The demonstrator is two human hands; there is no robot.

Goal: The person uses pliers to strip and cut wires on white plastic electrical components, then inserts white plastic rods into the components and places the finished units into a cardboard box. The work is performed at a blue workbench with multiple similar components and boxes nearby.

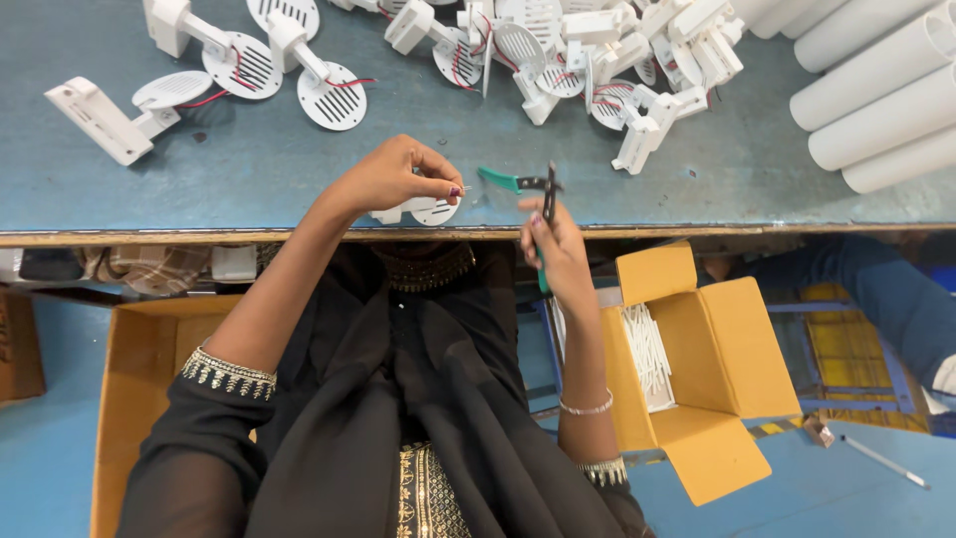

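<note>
Pinching wire [464, 188] of white part [423, 210] in closed left hand [398, 177]; right hand [554, 242] closed on green-handled pliers [528, 185], above blue surface [299, 169] edge.

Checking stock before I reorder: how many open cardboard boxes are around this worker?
2. One cardboard box sits at the right hand's side, holding white sticks. Another cardboard box is at the left, partly hidden by the sleeve. Others may be out of view.

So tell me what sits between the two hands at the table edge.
In the head view, the green-handled pliers span the gap: the right hand holds them open, their tip towards the left hand, which pinches a white slotted part. Beneath is bare blue table.
</note>
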